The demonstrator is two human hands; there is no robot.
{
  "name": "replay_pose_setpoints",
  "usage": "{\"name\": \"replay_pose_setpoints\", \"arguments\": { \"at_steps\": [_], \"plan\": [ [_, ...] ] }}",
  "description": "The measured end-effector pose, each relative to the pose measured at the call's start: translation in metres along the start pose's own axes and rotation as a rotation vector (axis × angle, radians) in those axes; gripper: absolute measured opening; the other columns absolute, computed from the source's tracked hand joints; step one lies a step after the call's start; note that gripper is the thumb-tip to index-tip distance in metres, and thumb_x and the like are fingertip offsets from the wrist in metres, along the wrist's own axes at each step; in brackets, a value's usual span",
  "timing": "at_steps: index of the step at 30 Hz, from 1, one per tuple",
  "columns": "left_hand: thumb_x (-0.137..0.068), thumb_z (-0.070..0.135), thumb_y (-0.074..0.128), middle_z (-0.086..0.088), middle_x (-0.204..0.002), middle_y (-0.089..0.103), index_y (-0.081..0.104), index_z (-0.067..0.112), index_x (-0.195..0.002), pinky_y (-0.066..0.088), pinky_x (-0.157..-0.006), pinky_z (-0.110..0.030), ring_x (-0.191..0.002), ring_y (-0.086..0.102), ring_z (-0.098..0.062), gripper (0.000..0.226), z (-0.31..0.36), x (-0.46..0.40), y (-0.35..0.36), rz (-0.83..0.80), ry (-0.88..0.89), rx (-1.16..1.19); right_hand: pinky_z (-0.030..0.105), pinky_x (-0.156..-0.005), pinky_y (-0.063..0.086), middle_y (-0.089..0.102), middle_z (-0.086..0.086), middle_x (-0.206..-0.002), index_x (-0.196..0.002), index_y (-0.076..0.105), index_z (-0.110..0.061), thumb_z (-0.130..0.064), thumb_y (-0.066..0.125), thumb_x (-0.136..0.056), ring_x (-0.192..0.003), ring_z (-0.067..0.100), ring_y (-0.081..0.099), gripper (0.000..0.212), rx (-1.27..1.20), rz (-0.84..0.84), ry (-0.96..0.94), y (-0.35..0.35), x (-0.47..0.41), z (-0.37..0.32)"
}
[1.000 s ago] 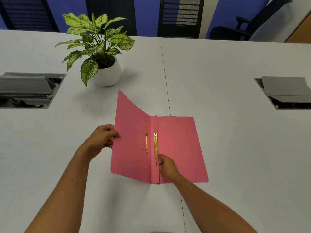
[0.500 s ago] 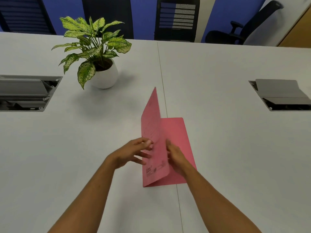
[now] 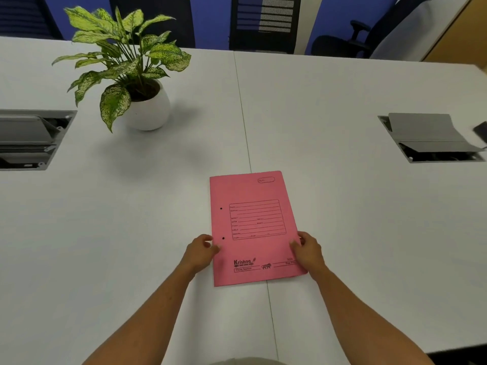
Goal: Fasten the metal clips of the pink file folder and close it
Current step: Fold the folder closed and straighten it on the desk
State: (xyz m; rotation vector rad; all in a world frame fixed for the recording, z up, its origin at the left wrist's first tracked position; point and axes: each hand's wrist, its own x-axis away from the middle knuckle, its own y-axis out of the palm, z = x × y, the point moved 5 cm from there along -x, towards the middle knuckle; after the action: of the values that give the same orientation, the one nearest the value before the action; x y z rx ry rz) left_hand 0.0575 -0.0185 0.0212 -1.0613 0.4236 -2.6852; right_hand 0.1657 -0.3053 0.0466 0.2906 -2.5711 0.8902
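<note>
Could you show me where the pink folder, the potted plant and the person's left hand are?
pink folder (image 3: 253, 191): head view, upper cover.
potted plant (image 3: 151, 109): head view, white pot.
left hand (image 3: 199, 252): head view, back of hand.

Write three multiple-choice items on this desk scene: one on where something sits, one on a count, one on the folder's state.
1. Where does the potted plant stand relative to the pink file folder?
A. far-left of it
B. right of it
C. on top of it

2. How many punched holes show along the folder's left edge?
A. none
B. two
C. four

3. What state is the folder in?
A. open flat
B. cover standing upright
C. closed, printed cover up

Answers: 1 A, the plant stands beyond the folder and to its left on the table. 2 B, two dark holes sit one above the other. 3 C, the cover lies flat between the left hand and right hand.
</note>
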Motion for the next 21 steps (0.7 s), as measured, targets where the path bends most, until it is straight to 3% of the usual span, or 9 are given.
{"name": "replay_pose_setpoints", "arguments": {
  "at_steps": [2, 5, 7, 10, 15, 21],
  "plan": [
    [-0.084, 0.030, 0.070, -0.013, -0.120, 0.061, 0.047, 0.014, -0.131, 0.052, -0.092, -0.049, -0.101, 0.063, -0.028, 0.054, -0.001, 0.000, 0.003, 0.024, -0.002, 0.043, 0.032, -0.085, 0.049, 0.066, 0.015, -0.113, -0.120, 0.057, -0.006, -0.005, 0.056, -0.085, -0.095, 0.026, 0.061, 0.036, 0.069, 0.044, -0.027, 0.007, -0.001, 0.004],
    [-0.082, 0.022, 0.073, -0.015, -0.115, 0.062, 0.043, 0.011, -0.134, 0.054, -0.087, -0.045, -0.098, 0.064, -0.029, 0.062, -0.002, -0.001, 0.006, 0.043, -0.036, 0.179, 0.030, -0.076, 0.049, 0.068, 0.018, -0.103, -0.110, 0.061, -0.003, 0.005, 0.058, -0.076, -0.087, 0.028, 0.062, 0.036, 0.118, 0.079, -0.062, 0.016, 0.000, 0.003],
    [-0.082, 0.016, 0.073, -0.014, -0.107, 0.066, 0.047, 0.011, -0.130, 0.056, -0.080, -0.041, -0.092, 0.066, -0.028, 0.055, -0.002, 0.001, 0.008, 0.021, -0.037, 0.227, 0.027, -0.074, 0.046, 0.067, 0.016, -0.100, -0.109, 0.062, -0.004, 0.006, 0.058, -0.074, -0.081, 0.022, 0.059, 0.036, 0.128, 0.079, -0.074, 0.019, 0.002, 0.004],
    [-0.082, 0.013, 0.071, -0.010, -0.100, 0.068, 0.053, 0.015, -0.121, 0.057, -0.082, -0.044, -0.089, 0.068, -0.026, 0.042, 0.001, -0.001, 0.009, 0.032, 0.002, 0.215, 0.026, -0.079, 0.046, 0.065, 0.013, -0.104, -0.113, 0.061, -0.008, 0.005, 0.056, -0.076, -0.088, 0.022, 0.060, 0.039, 0.124, 0.086, -0.075, 0.021, 0.003, 0.009],
    [-0.089, 0.000, 0.059, -0.015, -0.106, 0.068, 0.052, 0.017, -0.112, 0.056, -0.074, -0.040, -0.091, 0.069, -0.029, 0.029, 0.008, -0.001, 0.006, -0.007, 0.036, 0.418, 0.027, -0.079, 0.049, 0.065, 0.008, -0.105, -0.120, 0.059, -0.007, 0.003, 0.058, -0.082, -0.090, 0.021, 0.061, 0.039, 0.001, 0.090, -0.025, 0.024, 0.006, 0.007],
    [-0.089, 0.003, 0.061, -0.019, -0.104, 0.072, 0.051, 0.016, -0.116, 0.056, -0.083, -0.051, -0.092, 0.069, -0.038, 0.031, 0.008, -0.005, -0.018, -0.046, 0.061, 0.535, 0.016, -0.069, 0.047, 0.062, -0.001, -0.105, -0.123, 0.053, -0.019, -0.009, 0.064, -0.086, -0.088, 0.009, 0.060, 0.040, -0.252, 0.041, 0.020, 0.031, -0.002, -0.011]
  ]
}}
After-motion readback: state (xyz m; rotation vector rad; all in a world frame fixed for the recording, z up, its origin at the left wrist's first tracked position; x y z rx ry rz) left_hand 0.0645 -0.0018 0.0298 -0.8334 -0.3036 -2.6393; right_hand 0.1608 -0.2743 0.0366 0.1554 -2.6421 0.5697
